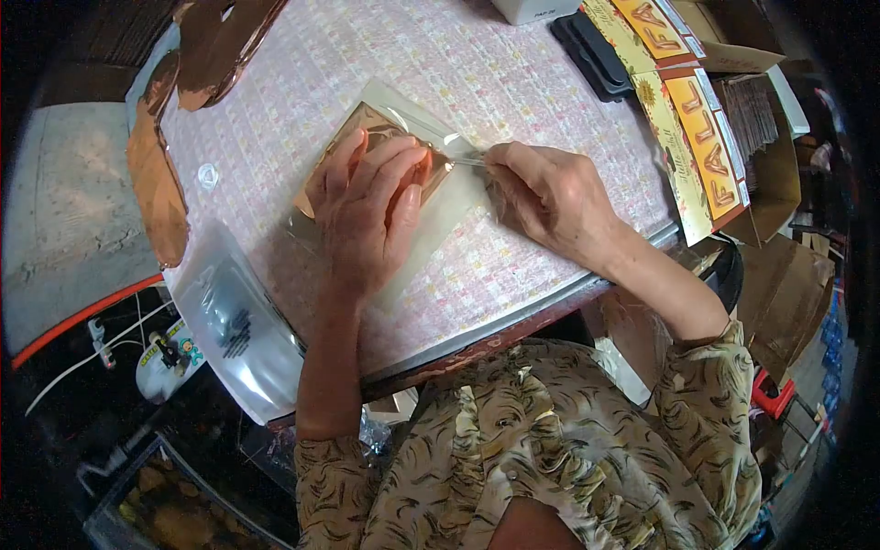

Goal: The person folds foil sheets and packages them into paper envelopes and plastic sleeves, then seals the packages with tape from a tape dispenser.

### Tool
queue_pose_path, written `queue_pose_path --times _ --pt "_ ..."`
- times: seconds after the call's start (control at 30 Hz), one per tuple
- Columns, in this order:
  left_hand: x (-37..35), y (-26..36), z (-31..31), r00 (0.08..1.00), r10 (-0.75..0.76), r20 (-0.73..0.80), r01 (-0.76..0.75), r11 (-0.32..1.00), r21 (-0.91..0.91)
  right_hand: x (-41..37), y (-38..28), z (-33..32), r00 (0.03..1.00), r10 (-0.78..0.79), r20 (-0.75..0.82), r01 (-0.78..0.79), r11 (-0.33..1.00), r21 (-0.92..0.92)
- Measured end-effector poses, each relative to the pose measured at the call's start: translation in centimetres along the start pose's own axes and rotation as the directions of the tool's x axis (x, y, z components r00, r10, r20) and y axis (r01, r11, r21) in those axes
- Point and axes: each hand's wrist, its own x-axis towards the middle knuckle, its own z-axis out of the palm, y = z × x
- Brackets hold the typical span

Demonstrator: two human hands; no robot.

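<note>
A folded copper-coloured foil sheet (363,119) lies on a clear plastic bag (422,249) on the table. My left hand (371,188) rests on the foil, fingers spread and slightly bent, pressing it down. At the foil's right corner, which narrows to a point, my right hand (541,188) pinches a thin, clear straw-like strip (467,162) between thumb and fingers. The strip meets the foil tip; whether it goes inside cannot be made out. The rest of my right fingers are curled underneath.
Loose copper foil pieces (215,55) lie at the table's upper left. A stack of clear plastic bags (229,321) sits at the left front edge. Printed "FALL" cards (701,137), a black case (596,60) and a cardboard box (779,174) are at the right. A small clear disc (209,176) lies left of my hand.
</note>
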Motion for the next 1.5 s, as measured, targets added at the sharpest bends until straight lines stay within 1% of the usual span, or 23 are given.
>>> queue_pose_path --times 0.1,0.17,0.2,0.27,0.37,0.43,0.5,0.57,0.6,0.67,0.8,0.87,1.0,1.07,1.2,1.27,1.4,1.5 --pt "-0.1 0.1 0.0 1.000 0.005 -0.001 -0.005 1.000 0.015 -0.3 -0.2 0.0 0.999 -0.010 -0.035 0.008 0.999 -0.042" --pt "0.0 0.0 0.0 1.000 0.008 -0.006 -0.008 1.000 0.017 -0.6 -0.3 0.1 0.988 -0.139 -0.068 0.123 0.972 -0.202" --pt "0.0 -0.1 0.0 1.000 0.008 -0.008 -0.008 1.000 -0.001 -0.8 -0.3 0.2 0.988 -0.139 -0.067 0.123 0.972 -0.201" --pt "-0.1 -0.3 0.1 1.000 0.004 -0.011 -0.005 1.000 -0.019 -1.2 -0.2 0.3 0.984 -0.174 -0.042 0.155 0.945 -0.288" --pt "-0.1 -0.5 0.3 1.000 0.005 -0.022 -0.006 0.999 -0.053 -1.2 -0.3 0.4 0.981 -0.195 -0.015 0.179 0.927 -0.329" --pt "-0.1 -0.5 0.2 0.999 0.027 -0.041 -0.029 0.999 -0.044 -0.9 -0.5 0.3 0.981 -0.195 -0.013 0.181 0.928 -0.326" --pt "-0.2 -0.4 0.0 0.999 0.019 -0.041 -0.021 0.999 -0.045 -0.6 -0.5 0.3 0.980 -0.199 -0.009 0.186 0.928 -0.322" --pt "-0.2 -0.4 -0.1 0.999 0.010 -0.042 -0.012 0.999 -0.050 -0.3 -0.4 0.2 0.981 -0.193 -0.015 0.183 0.948 -0.260" --pt "-0.2 -0.4 -0.1 0.999 0.014 -0.039 -0.015 0.999 -0.041 -0.2 -0.3 0.2 0.981 -0.193 -0.012 0.183 0.948 -0.260" --pt "-0.2 -0.4 -0.1 0.999 0.016 -0.033 -0.017 0.999 -0.035 0.1 -0.1 0.1 0.989 -0.148 -0.016 0.144 0.979 -0.147" --pt "-0.1 -0.4 -0.1 0.999 0.010 -0.041 -0.012 0.998 -0.057 0.6 -0.1 0.1 0.989 -0.149 -0.027 0.143 0.978 -0.150" --pt "-0.1 -0.3 -0.1 0.999 -0.001 -0.034 -0.001 0.999 -0.051 0.5 0.0 0.2 0.993 -0.118 -0.024 0.115 0.988 -0.106" --pt "-0.1 -0.7 0.2 0.999 0.009 -0.052 -0.012 0.999 -0.053 -0.3 -0.6 -0.3 0.997 -0.076 -0.012 0.074 0.992 -0.101" --pt "-0.2 -0.7 0.3 0.998 0.003 -0.069 -0.008 0.998 -0.067 -0.6 -1.0 -0.4 0.984 -0.161 -0.074 0.147 0.976 -0.159" --pt "-0.2 -0.7 0.2 0.998 0.005 -0.067 -0.011 0.997 -0.078 -0.5 -0.8 -0.3 0.988 -0.136 -0.071 0.125 0.982 -0.141" --pt "-0.1 -0.8 0.3 0.997 0.009 -0.075 -0.015 0.997 -0.080 -0.3 -0.4 -0.1 0.985 -0.146 -0.087 0.140 0.987 -0.075" --pt "-0.1 -0.9 0.4 0.997 0.019 -0.076 -0.025 0.997 -0.072 0.0 -0.8 -0.5 0.989 -0.137 -0.057 0.131 0.987 -0.095" --pt "-0.1 -0.7 0.2 0.998 0.013 -0.062 -0.017 0.998 -0.056 0.3 -0.8 -0.7 0.990 -0.139 -0.027 0.136 0.988 -0.073"
